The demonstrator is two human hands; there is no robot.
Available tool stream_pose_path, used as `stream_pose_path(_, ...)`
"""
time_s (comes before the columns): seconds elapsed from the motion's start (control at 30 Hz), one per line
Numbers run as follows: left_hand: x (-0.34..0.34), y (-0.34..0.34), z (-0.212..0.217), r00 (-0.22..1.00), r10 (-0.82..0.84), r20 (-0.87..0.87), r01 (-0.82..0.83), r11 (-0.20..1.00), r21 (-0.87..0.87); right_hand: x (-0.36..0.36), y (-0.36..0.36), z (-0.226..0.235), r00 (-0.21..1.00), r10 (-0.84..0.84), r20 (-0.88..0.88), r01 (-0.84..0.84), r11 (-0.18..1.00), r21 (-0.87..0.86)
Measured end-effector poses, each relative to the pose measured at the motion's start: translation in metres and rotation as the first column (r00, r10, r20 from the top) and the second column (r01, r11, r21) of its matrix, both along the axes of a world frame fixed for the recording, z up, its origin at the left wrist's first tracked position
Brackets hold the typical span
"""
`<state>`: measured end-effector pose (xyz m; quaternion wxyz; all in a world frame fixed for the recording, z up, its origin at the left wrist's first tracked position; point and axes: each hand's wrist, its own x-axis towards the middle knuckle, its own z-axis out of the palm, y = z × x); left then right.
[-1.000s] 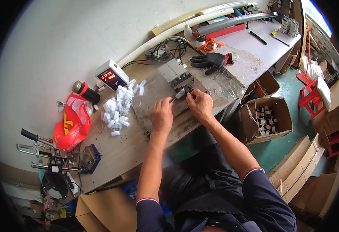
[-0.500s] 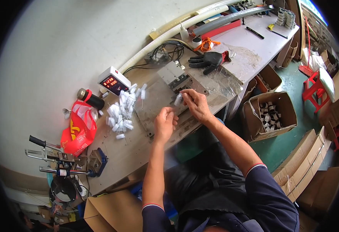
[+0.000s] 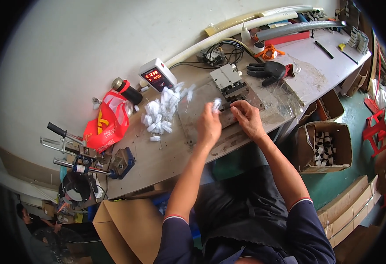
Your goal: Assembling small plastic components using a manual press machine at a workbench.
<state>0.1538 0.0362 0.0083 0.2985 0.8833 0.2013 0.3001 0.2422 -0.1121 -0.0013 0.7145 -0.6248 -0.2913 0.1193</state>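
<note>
A small white bristle brush [image 3: 217, 104] is gripped in my left hand [image 3: 209, 126], its bristle head standing above the closed fingers. My right hand [image 3: 249, 119] is just to the right, thumb and fingertips pinched together in front of a grey metal clamping fixture [image 3: 226, 79]. Whatever lies in that pinch is too small to make out. The fixture is fixed to a metal plate [image 3: 197, 121] on the bench. To the left of my hands lies a loose heap of similar white brushes [image 3: 160, 112] with thin wire stems.
Behind the heap stand a counter box with red digits [image 3: 158, 75] and a dark flask [image 3: 127, 91]. A red bag [image 3: 107, 127] and a lever press [image 3: 85, 160] are at left. A black glove [image 3: 270, 71] lies right of the fixture; a carton of white-and-black rings [image 3: 325, 147] stands below.
The brush, earlier at my right fingertips, is now in my left hand. My left hand has risen toward the fixture. The whole view has shifted, so the bench appears further right.
</note>
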Motion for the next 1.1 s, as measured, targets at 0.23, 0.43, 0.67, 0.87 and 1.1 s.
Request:
stream_pose_path(0.23,0.004,0.093,0.009,0.906,0.379,-0.188,-0.286,0.876,0.388,0.000,0.000,-0.012,0.984,-0.046,0.170,0.063,0.993,-0.096)
stream_pose_path(0.43,0.000,0.078,-0.015,0.959,0.267,-0.096,-0.205,0.887,0.413,0.000,-0.001,-0.013,0.971,-0.074,0.228,0.099,0.990,-0.103)
stream_pose_path(0.67,-0.016,-0.036,-0.007,0.992,-0.078,0.103,0.115,0.893,-0.434,-0.002,-0.009,0.001,0.999,0.041,0.035,-0.037,0.995,-0.091)
stream_pose_path(0.87,-0.026,-0.052,-0.002,0.993,-0.105,0.062,0.122,0.842,-0.526,-0.015,-0.028,0.010,0.967,0.133,-0.219,-0.156,0.984,-0.089)
stream_pose_path(1.1,-0.028,-0.044,0.011,0.990,-0.099,0.103,0.127,0.939,-0.318,0.007,-0.033,0.002,0.971,-0.072,-0.226,0.001,0.953,-0.302)
